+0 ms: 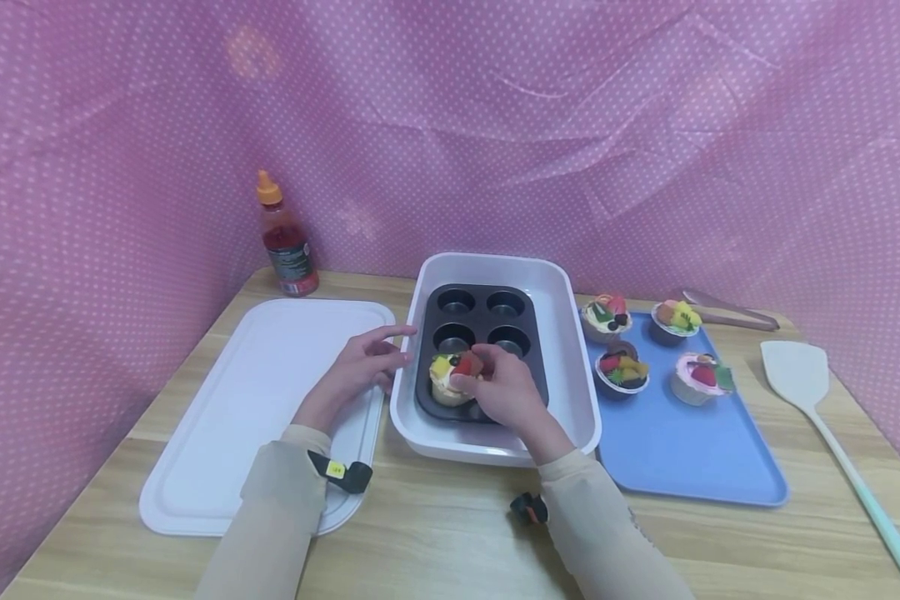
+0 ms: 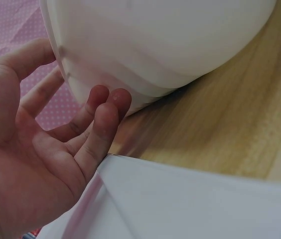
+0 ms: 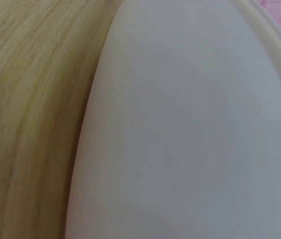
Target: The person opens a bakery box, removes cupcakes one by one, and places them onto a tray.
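My right hand (image 1: 508, 390) grips a fruit-topped cupcake (image 1: 444, 380) over the front left cup of the dark muffin tin (image 1: 482, 318). The tin lies inside a deep white bin (image 1: 573, 392). Against the bin's left side, my left hand (image 1: 360, 367) rests with its fingers (image 2: 106, 122) loosely extended at the outer wall and rim. The right wrist view shows only the bin's outer wall (image 3: 180, 124) and the wooden table, with the right hand out of sight. Several cups of the tin show bare behind the held cupcake.
On the right, a blue tray (image 1: 682, 450) carries several more cupcakes (image 1: 693, 380). Tongs (image 1: 735, 315) lie behind it and a pale spatula (image 1: 825, 408) beside it. A white tray (image 1: 270, 400) lies at left, with a sauce bottle (image 1: 288, 250) behind.
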{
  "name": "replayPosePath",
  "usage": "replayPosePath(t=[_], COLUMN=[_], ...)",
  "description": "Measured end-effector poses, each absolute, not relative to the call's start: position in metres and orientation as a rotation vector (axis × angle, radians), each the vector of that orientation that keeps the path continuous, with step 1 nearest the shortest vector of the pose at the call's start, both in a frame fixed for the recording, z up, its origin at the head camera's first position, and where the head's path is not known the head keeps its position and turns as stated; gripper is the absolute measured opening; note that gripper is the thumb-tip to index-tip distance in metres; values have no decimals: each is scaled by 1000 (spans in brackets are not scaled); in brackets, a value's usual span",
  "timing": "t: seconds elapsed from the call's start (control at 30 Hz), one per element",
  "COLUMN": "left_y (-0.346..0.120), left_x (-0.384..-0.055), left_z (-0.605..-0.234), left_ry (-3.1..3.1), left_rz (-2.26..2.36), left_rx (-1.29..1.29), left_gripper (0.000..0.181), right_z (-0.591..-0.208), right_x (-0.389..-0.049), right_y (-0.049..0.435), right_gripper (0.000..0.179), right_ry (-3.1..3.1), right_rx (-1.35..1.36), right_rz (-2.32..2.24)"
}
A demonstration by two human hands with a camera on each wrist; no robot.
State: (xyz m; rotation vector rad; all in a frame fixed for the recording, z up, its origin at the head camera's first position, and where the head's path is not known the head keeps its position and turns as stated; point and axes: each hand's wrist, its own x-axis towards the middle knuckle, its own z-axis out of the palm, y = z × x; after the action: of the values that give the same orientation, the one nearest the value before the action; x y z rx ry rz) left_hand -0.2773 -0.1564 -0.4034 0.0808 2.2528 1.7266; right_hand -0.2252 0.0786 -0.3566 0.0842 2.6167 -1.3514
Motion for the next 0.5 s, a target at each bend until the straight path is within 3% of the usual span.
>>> replayPosePath(t=[0.5], left_y=[-155], left_x=[-274], left_z=[-399], left_ry=[2253], left_rz=[1740], left_rx=[78], left_gripper=[52], right_z=[-350], right_x=[-230], right_y=[90], right_gripper=[61], right_ry=[2617], right_rx=[112], right_rz=[-1405])
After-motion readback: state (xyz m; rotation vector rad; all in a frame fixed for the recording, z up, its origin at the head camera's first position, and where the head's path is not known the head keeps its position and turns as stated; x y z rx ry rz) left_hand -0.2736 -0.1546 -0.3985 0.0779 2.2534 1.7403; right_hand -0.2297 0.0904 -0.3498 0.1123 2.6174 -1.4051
